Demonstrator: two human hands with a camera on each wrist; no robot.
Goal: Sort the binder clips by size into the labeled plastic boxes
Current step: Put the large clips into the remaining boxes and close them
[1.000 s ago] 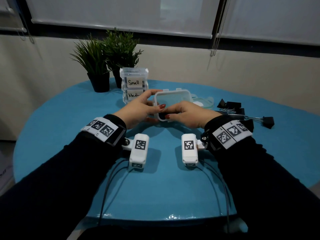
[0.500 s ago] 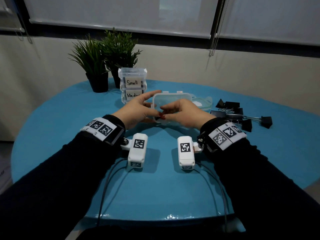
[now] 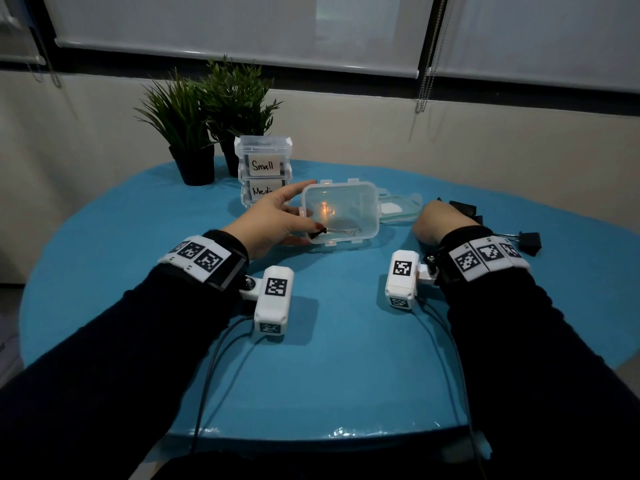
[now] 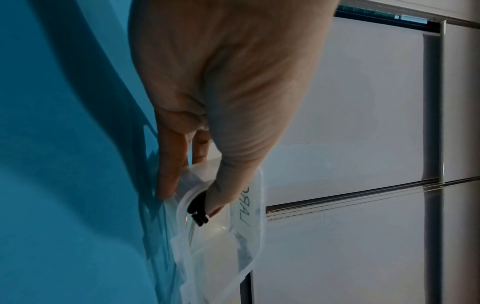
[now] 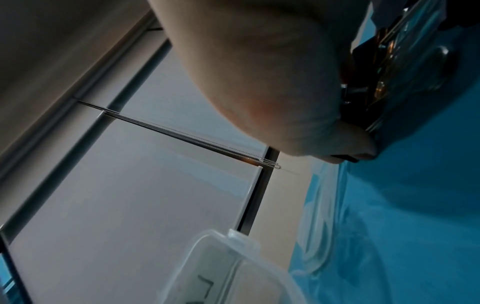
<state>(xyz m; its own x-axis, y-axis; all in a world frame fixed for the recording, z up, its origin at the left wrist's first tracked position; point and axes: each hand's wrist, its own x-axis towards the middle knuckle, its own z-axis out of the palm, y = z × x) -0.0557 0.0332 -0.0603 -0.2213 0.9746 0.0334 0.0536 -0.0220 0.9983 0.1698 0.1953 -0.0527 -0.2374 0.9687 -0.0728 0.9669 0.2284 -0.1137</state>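
While the left hand (image 3: 273,220) tilts the open clear box (image 3: 341,211) toward the camera, its thumb hooks over the near-left rim and the fingers curl behind the left wall; a black binder clip (image 3: 320,233) lies inside at that corner, silver wire handles pointing right. Left wrist view shows the thumb tip touching the clip (image 4: 198,209) and a partly legible handwritten label on the box wall. Box lid (image 3: 398,207) lies flat on the blue table (image 3: 346,358), just right of the box. Two closed boxes stand stacked behind the left hand, the "Small" box (image 3: 264,155) on top of one whose label (image 3: 265,190) is part covered by the fingers. Right hand (image 3: 438,220) rests at the pile of black binder clips (image 3: 530,239) near the right table edge; fingers are hidden behind the knuckles in the head view. Right wrist view is blurred: fingertips curl down against dark clips (image 5: 389,67), but a grip cannot be confirmed. Open table lies between the hands and toward the near edge. Two potted plants (image 3: 207,123) stand at the far left edge.
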